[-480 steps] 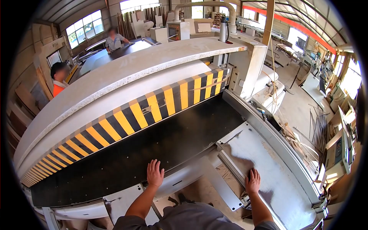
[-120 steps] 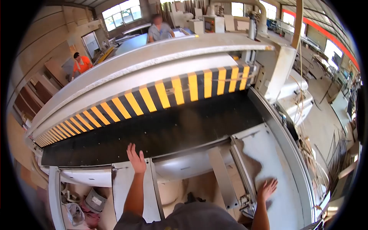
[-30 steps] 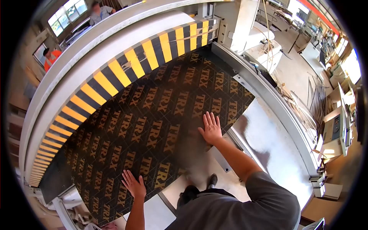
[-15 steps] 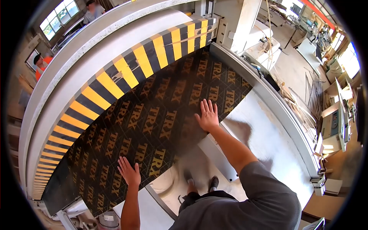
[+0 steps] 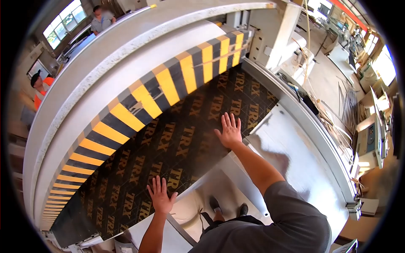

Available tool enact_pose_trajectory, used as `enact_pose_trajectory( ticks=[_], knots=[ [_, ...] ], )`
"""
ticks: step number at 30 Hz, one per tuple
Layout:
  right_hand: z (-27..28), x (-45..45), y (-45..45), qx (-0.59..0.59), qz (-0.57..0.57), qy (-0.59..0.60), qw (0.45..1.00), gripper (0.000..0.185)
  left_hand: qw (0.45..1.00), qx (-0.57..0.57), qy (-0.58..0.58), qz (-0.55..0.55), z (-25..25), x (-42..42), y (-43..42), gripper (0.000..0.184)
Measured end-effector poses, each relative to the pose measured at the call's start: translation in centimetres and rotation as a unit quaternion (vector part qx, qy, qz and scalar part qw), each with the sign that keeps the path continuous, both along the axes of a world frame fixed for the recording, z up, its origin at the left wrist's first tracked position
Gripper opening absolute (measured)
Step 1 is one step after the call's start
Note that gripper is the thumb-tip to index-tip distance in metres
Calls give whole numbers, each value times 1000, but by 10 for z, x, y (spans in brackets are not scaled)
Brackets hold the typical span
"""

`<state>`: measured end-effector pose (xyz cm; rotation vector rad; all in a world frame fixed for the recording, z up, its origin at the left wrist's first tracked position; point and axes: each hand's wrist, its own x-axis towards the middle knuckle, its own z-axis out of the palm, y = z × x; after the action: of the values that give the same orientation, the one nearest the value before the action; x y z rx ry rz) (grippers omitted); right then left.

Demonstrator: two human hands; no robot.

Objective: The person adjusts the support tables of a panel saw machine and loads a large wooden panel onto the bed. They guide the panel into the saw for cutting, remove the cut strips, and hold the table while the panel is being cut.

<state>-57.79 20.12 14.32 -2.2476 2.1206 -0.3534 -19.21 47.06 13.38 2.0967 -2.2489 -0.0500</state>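
Note:
A dark panel (image 5: 168, 141) printed all over with gold "TRX" lettering lies flat, its far part under a machine beam marked with yellow and black stripes (image 5: 171, 86). My left hand (image 5: 162, 197) rests at the panel's near edge, fingers spread and palm down. Farther right, my right hand (image 5: 230, 131) lies flat on the panel near its right end, fingers apart. Neither hand grips anything. The panel's far edge is hidden beneath the beam.
A shiny metal table (image 5: 301, 156) extends to the right, bordered by a long rail (image 5: 312, 122). Thin strips (image 5: 331, 120) lie heaped beyond it. Behind the machine are a person in an orange vest (image 5: 41, 88) and a person in grey (image 5: 102, 21).
The panel has slid farther under the striped beam, away from me. My left hand has shifted right along its near edge; my right hand stays about where it was in view.

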Motion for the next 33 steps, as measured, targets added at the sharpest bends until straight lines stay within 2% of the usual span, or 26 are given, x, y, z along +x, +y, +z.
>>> enact_pose_trajectory(
  ticks=[3, 4, 7, 9, 11, 14, 17, 25, 26, 30, 33],
  knots=[
    [6, -4, 0, -13, 24, -15, 999, 89, 1000, 5, -5, 12, 2, -2, 2, 97],
    [-10, -15, -6, -37, 68, -50, 996, 89, 1000, 0, -8, 10, -3, -2, 5, 96],
    [-29, -69, 32, -145, 49, -203, 967, 89, 1000, -12, -24, 14, -3, -4, 5, 92],
    [-27, -120, 95, -141, -81, -169, 972, 90, 999, -12, -22, 22, -3, -2, 3, 91],
    [-65, -191, 149, -17, -247, -49, 968, 90, 999, -14, -30, 29, 4, 6, -8, 89],
    [-47, -190, 162, 22, -230, -30, 973, 91, 999, -6, -41, 36, 5, 22, -36, 88],
    [-58, -189, 158, 8, -235, -20, 972, 92, 997, 0, -53, 52, 3, 35, -73, 89],
    [-64, -180, 156, 13, -247, -10, 969, 91, 995, -14, -38, 92, 1, 41, -145, 103],
    [-63, -182, 157, 17, -248, -7, 969, 91, 995, -12, -36, 88, 2, 36, -150, 106],
    [-70, -177, 145, -4, -253, -8, 967, 91, 997, -53, -38, -45, 13, -7, -189, 112],
    [-73, -179, 150, -8, -252, 0, 968, 90, 999, -23, -36, -22, 21, -26, -195, 102]
  ],
)
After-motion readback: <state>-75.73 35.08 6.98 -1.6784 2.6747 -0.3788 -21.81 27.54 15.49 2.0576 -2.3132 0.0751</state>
